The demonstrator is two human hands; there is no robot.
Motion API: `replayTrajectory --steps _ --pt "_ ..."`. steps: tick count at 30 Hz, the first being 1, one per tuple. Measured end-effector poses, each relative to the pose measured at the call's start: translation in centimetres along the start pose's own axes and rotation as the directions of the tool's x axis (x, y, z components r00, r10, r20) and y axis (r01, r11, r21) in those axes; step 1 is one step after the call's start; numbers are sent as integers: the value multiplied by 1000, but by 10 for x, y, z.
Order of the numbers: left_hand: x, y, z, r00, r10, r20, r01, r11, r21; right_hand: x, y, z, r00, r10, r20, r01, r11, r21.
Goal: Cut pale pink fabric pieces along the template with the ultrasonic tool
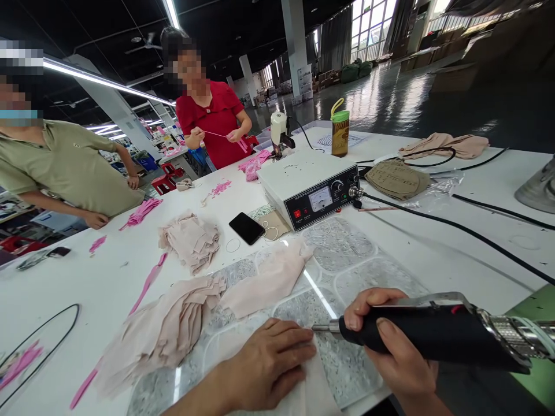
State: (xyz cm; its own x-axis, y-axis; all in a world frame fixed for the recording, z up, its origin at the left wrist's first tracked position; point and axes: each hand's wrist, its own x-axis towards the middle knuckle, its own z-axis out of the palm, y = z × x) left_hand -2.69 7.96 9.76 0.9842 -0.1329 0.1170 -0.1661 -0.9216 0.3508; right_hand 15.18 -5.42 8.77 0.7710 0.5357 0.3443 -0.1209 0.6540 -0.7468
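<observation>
Beige fabric [323,390] near the tabletop's [99,274] front edge lies beneath the flattened left hand [277,361]; the right hand [402,367] closes around a black handpiece [442,334].

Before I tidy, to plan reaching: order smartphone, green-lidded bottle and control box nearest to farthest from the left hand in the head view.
1. Smartphone, beyond the left hand
2. Control box, right of the smartphone
3. Green-lidded bottle, behind the control box
</observation>
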Motion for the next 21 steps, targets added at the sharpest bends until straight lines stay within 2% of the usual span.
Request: replayTrajectory --steps 12,21 --pt "1 2 -1 999 35 -7 -35 997 64 -3 6 -8 999 38 8 -38 999 8" --pt "0 0 4 1000 24 -6 -23 998 64 -7 -13 -14 990 118 81 -115 993 -37"
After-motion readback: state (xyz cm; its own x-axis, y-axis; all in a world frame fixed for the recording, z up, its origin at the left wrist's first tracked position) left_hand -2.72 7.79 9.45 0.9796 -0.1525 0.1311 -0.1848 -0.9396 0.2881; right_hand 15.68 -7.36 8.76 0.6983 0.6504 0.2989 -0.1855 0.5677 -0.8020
